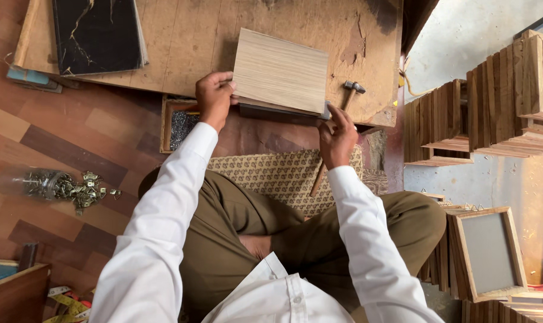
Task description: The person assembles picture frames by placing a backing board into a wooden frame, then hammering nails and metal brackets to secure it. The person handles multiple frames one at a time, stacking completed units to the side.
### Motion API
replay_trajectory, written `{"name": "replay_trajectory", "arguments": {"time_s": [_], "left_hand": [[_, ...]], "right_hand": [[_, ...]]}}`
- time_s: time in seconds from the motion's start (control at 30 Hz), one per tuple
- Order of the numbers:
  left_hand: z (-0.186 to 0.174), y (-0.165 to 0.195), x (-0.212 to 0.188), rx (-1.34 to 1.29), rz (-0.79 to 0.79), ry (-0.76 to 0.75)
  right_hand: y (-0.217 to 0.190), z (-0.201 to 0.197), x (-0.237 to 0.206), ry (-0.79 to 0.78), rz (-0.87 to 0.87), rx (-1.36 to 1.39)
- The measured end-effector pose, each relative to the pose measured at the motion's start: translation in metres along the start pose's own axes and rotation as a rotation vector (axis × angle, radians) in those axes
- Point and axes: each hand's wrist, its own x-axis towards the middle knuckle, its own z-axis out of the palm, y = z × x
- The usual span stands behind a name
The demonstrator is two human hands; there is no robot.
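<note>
I sit cross-legged at a low wooden workbench (187,42). A light wood-grain panel (280,70) lies at the bench's near edge, on top of a darker frame edge (271,112). My left hand (213,96) grips the panel's left side. My right hand (337,140) holds a hammer (343,104) by its wooden handle, and its index finger touches the panel's near right corner. The hammer's metal head rests on the bench just right of the panel.
A black marbled board (96,34) lies at the bench's far left. A small tray of nails (180,125) sits below the bench edge. A jar spilling metal hangers (68,186) lies on the floor at left. Stacked wooden frames (493,101) stand at right; a patterned mat (277,176) lies under me.
</note>
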Motion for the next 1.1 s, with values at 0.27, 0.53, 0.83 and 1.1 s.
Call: {"name": "replay_trajectory", "arguments": {"time_s": [0.27,0.53,0.83,1.1], "left_hand": [[-0.013,-0.01,-0.021,0.414,0.338,-0.081],[-0.014,-0.003,-0.023,0.457,0.355,-0.02],[-0.017,-0.009,-0.019,0.368,0.331,-0.035],[-0.019,-0.002,-0.02,0.364,0.202,-0.034]], "right_hand": [[0.014,0.022,0.004,0.105,-0.149,-0.021],[0.015,0.026,0.006,0.164,-0.222,-0.137],[0.015,0.033,0.004,0.162,-0.296,-0.336],[0.019,0.031,0.014,0.1,-0.351,-0.351]]}}
